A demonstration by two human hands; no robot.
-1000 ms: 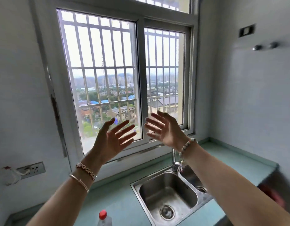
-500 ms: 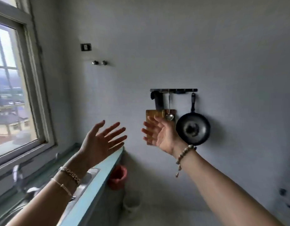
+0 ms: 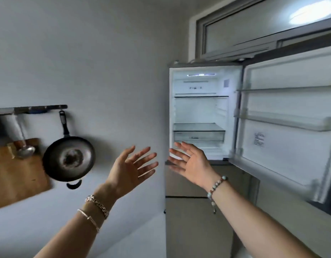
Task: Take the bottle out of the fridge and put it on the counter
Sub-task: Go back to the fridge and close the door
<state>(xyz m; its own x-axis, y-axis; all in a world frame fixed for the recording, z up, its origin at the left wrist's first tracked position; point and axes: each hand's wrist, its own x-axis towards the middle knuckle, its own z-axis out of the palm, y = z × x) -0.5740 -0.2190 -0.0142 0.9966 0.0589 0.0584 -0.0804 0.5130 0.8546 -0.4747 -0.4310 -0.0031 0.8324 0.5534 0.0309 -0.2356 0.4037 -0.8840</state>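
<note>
The fridge [image 3: 200,112] stands at the right with its upper door [image 3: 283,127] swung open to the right and its inside lit. Its glass shelves and door racks show nothing on them; no bottle is in view. My left hand [image 3: 130,169] is raised in the middle of the view, palm up, fingers spread, holding nothing. My right hand [image 3: 190,162] is raised beside it, fingers apart and empty, in front of the fridge's lower edge. Neither hand touches the fridge. The counter is out of view.
A black frying pan [image 3: 69,158], a ladle [image 3: 24,148] and a wooden cutting board [image 3: 17,174] hang from a wall rail [image 3: 31,108] at the left. A high window [image 3: 263,25] sits above the fridge. The fridge's lower drawers [image 3: 190,211] are shut.
The view has swung right, from the window, sink and counter with the red-capped bottle, past the hanging pan, to the open fridge. Both hands stay raised and open.
</note>
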